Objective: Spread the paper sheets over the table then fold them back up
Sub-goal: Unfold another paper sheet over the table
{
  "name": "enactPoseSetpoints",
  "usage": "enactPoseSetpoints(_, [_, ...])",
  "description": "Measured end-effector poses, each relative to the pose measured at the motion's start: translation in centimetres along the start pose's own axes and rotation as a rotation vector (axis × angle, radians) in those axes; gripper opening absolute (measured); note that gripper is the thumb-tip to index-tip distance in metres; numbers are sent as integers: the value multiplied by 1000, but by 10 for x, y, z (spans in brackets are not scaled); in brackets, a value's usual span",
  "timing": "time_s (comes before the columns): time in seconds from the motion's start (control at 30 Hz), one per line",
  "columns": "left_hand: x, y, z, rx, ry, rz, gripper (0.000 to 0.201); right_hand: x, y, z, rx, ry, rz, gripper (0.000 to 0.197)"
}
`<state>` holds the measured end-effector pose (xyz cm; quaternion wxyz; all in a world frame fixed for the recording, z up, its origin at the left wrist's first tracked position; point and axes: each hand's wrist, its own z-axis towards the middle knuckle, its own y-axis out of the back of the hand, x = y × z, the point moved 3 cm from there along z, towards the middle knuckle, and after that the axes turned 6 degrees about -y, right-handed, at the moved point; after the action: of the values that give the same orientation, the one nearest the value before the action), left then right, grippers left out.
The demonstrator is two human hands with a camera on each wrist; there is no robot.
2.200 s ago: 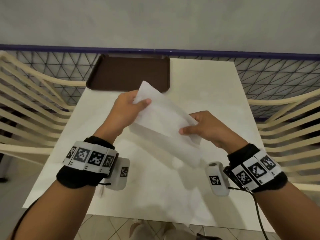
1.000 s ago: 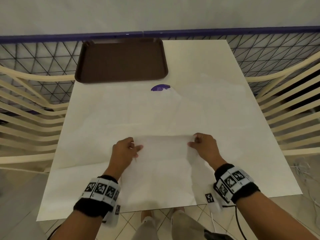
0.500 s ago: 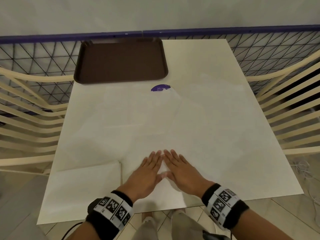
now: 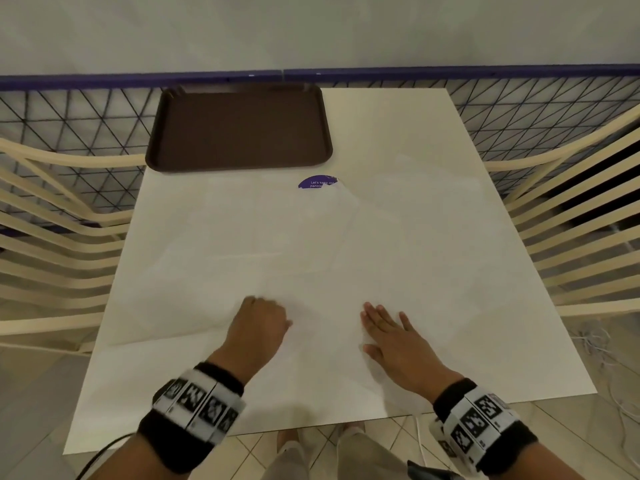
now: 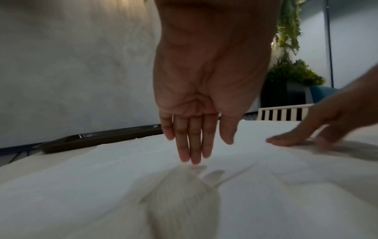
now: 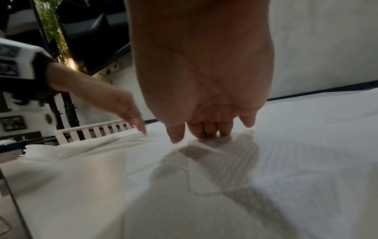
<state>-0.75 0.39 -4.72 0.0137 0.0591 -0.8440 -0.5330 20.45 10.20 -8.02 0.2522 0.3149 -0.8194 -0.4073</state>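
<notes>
Several thin white paper sheets (image 4: 325, 358) lie spread over the white table (image 4: 381, 116), overlapping, with faint creases. My left hand (image 4: 259, 320) stands on the nearest sheet near the front edge. In the left wrist view its straight fingers (image 5: 194, 155) point down and the tips touch the paper (image 5: 102, 186). My right hand (image 4: 388, 330) lies palm down on the same sheet, a hand's width to the right. Its fingertips (image 6: 208, 132) press the paper (image 6: 286, 161). Neither hand holds anything.
A brown tray (image 4: 239, 128) sits at the table's far left corner. A purple sticker (image 4: 317, 182) shows just in front of it, partly under paper. Cream slatted chairs stand at the left (image 4: 52, 237) and right (image 4: 571, 220). A mesh railing (image 4: 69, 116) runs behind.
The folded sheet held in the air was laid open on the table. Half a second ago both hands lay together at its middle; they have now slid apart, left and right.
</notes>
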Motion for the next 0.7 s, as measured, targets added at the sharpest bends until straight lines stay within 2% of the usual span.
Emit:
enactPoseSetpoints(0.07, [0, 15, 25, -130, 9, -83, 45, 1, 6, -3, -16, -17, 45, 61])
enactPoseSetpoints(0.1, [0, 19, 36, -161, 6, -131, 52, 2, 10, -4, -27, -27, 75, 55])
enactPoseSetpoints(0.23, [3, 20, 66, -75, 80, -137, 78, 6, 22, -7, -102, -4, 127, 55])
enactPoseSetpoints(0.33, [9, 21, 72, -9, 150, -122, 78, 6, 27, -2, -148, 2, 142, 51])
enactPoseSetpoints(0.4, [9, 23, 68, 27, 147, -127, 69, 7, 30, 2, -160, -8, 140, 50])
enactPoseSetpoints(0.47, [4, 29, 61, 1, 101, -115, 50, 9, 38, 8, -202, -46, 127, 55])
enactPoseSetpoints(0.53, [-5, 37, 51, -109, 44, -165, 26, 16, 51, 13, -316, -42, 113, 68])
enactPoseSetpoints(0.6, [-13, 48, 35, -238, 3, -210, 11, 28, 67, 20, -416, 59, 91, 78])
enactPoseSetpoints(0.63, [-16, 53, 26, -294, -14, -214, 9, 35, 75, 23, -433, 115, 81, 76])
enactPoseSetpoints(0.7, [-17, 66, 6, -385, -21, -251, 8, 46, 90, 28, -394, 174, 81, 50])
